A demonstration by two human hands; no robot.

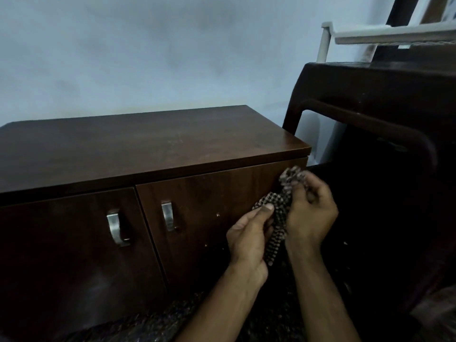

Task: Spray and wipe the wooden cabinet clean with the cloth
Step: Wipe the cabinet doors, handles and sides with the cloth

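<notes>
A low dark wooden cabinet [138, 149] fills the left and middle of the view, with two doors and a metal handle on each. In front of its right door, both hands hold a bunched checkered cloth [280, 218]. My left hand [249, 233] pinches the cloth's lower left part with thumb on top. My right hand [311, 213] grips its upper part, from which a crumpled end sticks up near the cabinet's right corner. No spray bottle is in view.
A dark brown plastic chair [370, 114] stands close to the cabinet's right side. A white frame [385, 33] sits behind it at the top right. A pale wall lies behind the cabinet. A patterned rug [148, 322] covers the floor below.
</notes>
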